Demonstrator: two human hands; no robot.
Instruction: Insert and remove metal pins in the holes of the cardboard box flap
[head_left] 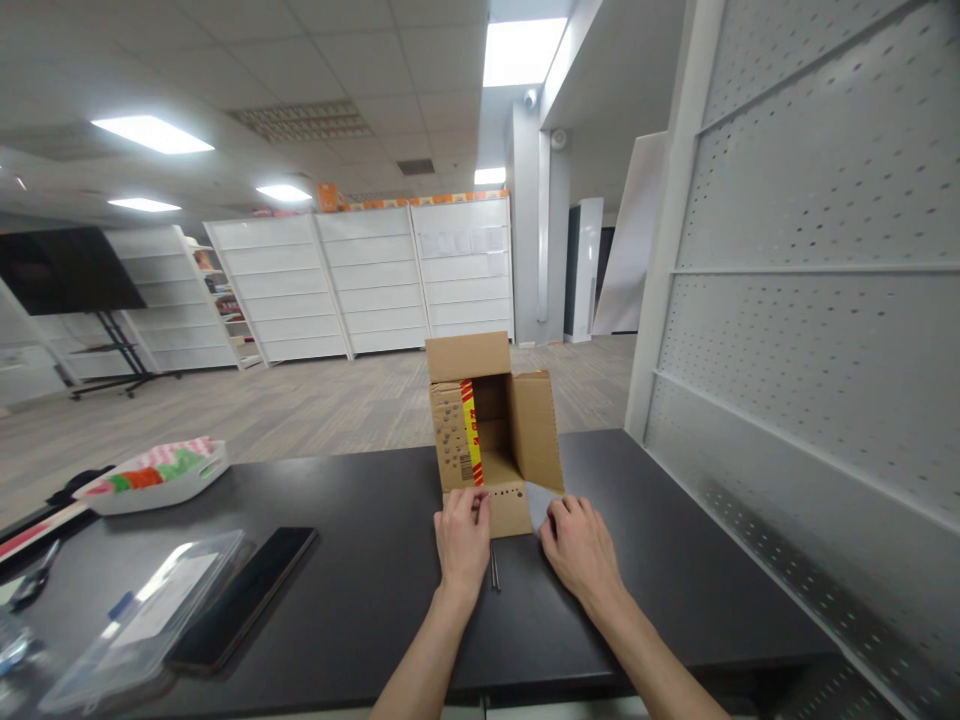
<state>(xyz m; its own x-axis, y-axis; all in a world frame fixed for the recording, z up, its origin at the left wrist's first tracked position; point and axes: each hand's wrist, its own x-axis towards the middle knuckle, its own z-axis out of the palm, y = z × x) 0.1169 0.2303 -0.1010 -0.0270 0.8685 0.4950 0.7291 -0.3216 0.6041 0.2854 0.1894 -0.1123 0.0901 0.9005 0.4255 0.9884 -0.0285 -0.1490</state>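
An open cardboard box (491, 418) stands on the dark table with its opening toward me and its flaps folded out. Yellow and red tape (471, 430) runs along the left flap, which carries many grey dots and a barcode. On the lower flap (510, 515) there is a row of small dark marks. My left hand (463, 530) is at that flap's left edge, thumb and fingers pinched together; whatever is between them is too small to make out. My right hand (581, 545) rests by a pale sheet (538, 500), fingers curled and their tips hidden. Thin metal rods (495, 568) lie between my hands.
A black phone (244, 595) and a clear plastic case (150, 610) lie to the left. Behind them a white basket (161, 490) holds colourful items. A perforated white panel (810, 300) borders the table's right side. White shelving (367, 280) stands across the room.
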